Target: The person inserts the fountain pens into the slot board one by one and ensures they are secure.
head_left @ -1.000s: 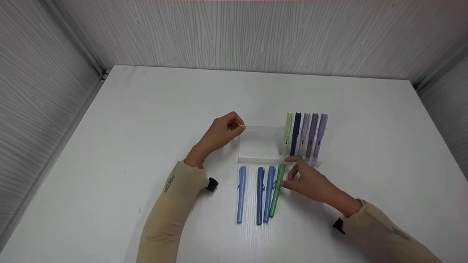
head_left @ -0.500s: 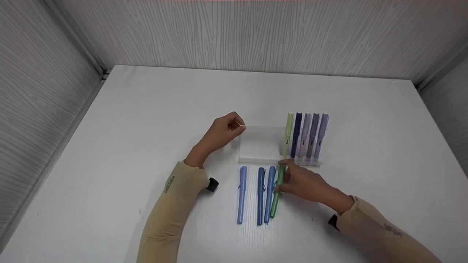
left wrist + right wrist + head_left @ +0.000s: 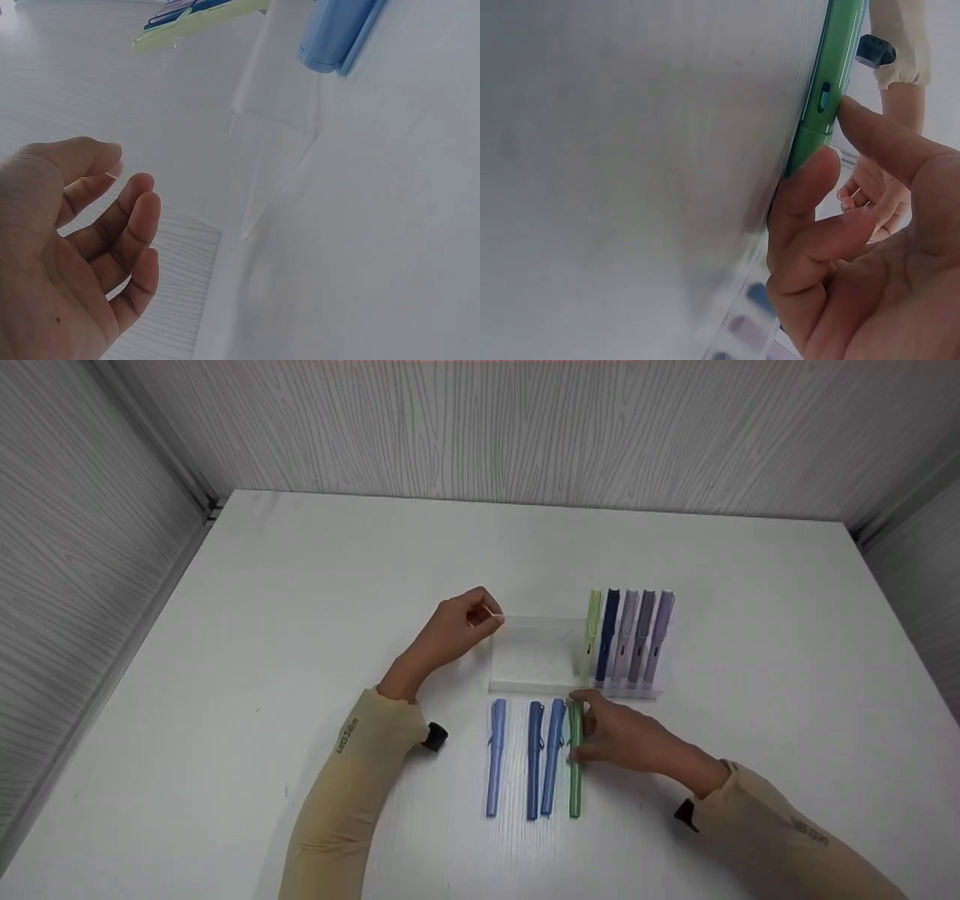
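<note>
My left hand [image 3: 452, 630] pinches the upper left corner of a clear pen stand [image 3: 534, 688] between thumb and index finger. In the left wrist view, the other fingers of that hand [image 3: 82, 232] are loosely bent. A green fountain pen [image 3: 575, 799] lies on the table just in front of the stand, and my right hand [image 3: 626, 735] grips it by its upper part. The thumb is on one side and the fingertips are at the other end of the grip in the right wrist view, where the green pen [image 3: 836, 56] touches the thumb tip.
Left of the green pen lie two blue pens [image 3: 533, 765] [image 3: 553, 757] and a lighter periwinkle pen [image 3: 495, 761]. Several pens lean in the stand's right half: a pale yellow-green pen [image 3: 593, 619], a navy pen [image 3: 609, 630] and purple ones [image 3: 661, 622]. A wood-grain panel [image 3: 480, 427] rises behind the table.
My right hand has moved left onto the green pen and gripped it. The pen's lower end has swung right, away from the blue pen, so it now lies straighter. My left hand stays put.
</note>
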The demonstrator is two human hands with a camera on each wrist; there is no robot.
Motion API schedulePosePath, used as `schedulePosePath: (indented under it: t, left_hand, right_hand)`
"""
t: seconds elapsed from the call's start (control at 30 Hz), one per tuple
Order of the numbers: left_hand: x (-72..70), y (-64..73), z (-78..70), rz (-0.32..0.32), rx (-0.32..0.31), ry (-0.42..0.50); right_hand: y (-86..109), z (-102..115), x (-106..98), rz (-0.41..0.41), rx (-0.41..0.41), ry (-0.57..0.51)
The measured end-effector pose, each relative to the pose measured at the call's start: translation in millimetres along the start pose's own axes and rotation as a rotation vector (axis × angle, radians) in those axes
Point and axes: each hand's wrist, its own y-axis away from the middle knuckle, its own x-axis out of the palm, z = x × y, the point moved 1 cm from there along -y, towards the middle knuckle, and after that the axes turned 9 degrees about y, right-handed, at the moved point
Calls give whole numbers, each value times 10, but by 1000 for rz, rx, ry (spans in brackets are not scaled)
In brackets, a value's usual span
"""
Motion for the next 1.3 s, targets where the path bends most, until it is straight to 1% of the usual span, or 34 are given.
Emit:
schedulePosePath:
  t: [0.1,0.2,0.37,0.47,0.67,0.8,0.9,1.1,1.2,1.3]
  left_hand:
    - [-7,-3,-1,0,4,1]
    - [-11,-4,0,0,9,-1]
    - [-4,2,7,1,8,-6]
    - [3,6,19,-1,-3,1]
    - [2,3,24,-3,-6,5]
    - [-2,-6,19,-5,4,2]
    - [-5,-8,7,-2,1,2]
    - [-13,-2,-9,3,-6,5]
    - [-13,-6,1,4,-9,4]
    - [-9,-11,11,4,-9,1]
  right_hand:
    - [-3,-3,-15,11,-12,8]
    - [-8,12,-27,17,-26,40]
    - [-25,75,-23,22,10,130]
    - [-31,108,-6,6,28,184]
    - [-13,104,2,-45,-7,227]
    - [5,76,-22,-47,-28,219]
    - [32,51,-55,-37,-45,191]
    - [128,16,-153,-32,-107,73]
    - [164,12,-204,-54,-137,21]
    - [177,4,-248,-92,-163,-11]
